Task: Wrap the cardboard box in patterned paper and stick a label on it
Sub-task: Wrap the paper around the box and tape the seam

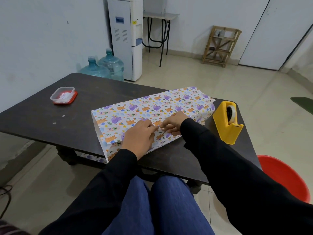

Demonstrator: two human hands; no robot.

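Between the two hands, where their fingertips meet, a small pale tab [160, 128] sits on top of the patterned paper [135, 107]; whether it is tape or a paper edge I cannot tell. The right hand [175, 123] has its thumb and forefinger curled in and pinching that tab, the other fingers bent on the paper beside it. The left hand [139, 135] lies palm down with fairly straight fingers, their tips pressing the paper just left of the tab and gripping nothing. Under both hands the paper is folded round a long, low block that lies on the dark table [42, 116]; the cardboard box inside is fully covered and cannot be seen. Left of the grip the paper overhangs as an open sleeve end that reaches the table's near edge. Black sleeves [220, 158] lead back from the hands to knees in blue trousers [169, 209]. Just right of the parcel's far end stands a yellow tape dispenser [227, 122] with a roll in it. Lower and farther right, a red tub [284, 180] sits on the floor. Well to the left of the grip and beyond it, a clear plastic container [63, 95] rests on a red lid, with white slips inside. Past the table stand two blue water bottles [103, 67], a white water dispenser [126, 36] and a wooden rack [220, 46].
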